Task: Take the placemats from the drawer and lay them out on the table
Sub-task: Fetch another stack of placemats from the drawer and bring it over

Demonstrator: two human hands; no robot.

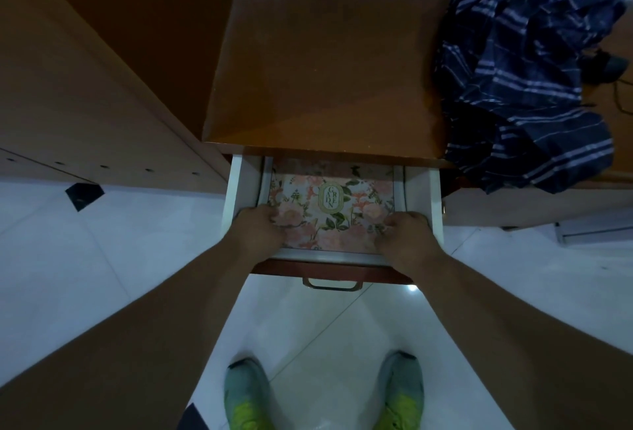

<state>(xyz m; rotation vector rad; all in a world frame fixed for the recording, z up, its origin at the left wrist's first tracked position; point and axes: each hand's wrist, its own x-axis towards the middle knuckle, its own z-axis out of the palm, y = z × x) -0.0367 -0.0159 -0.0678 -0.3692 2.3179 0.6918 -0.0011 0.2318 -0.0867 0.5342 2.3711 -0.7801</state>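
While reaching into the open drawer (419, 200): left hand (262, 225) and right hand (404, 234), fingers curled onto opposite near corners of the floral placemats (329, 210), probably to lift the stack level.

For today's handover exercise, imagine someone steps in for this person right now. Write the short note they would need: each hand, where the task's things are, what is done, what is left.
Left hand: inside the open drawer, fingers on the left edge of the floral placemat.
Right hand: same, on the mat's right edge. Whether either grip has closed cannot be told.
Things: the top mat lies flat in the drawer; any mats beneath it are hidden. The wooden tabletop above holds only a striped navy cloth at its right side.
Done: drawer pulled open, hands on the mat.
Left: lift the mats out and lay them on the table.
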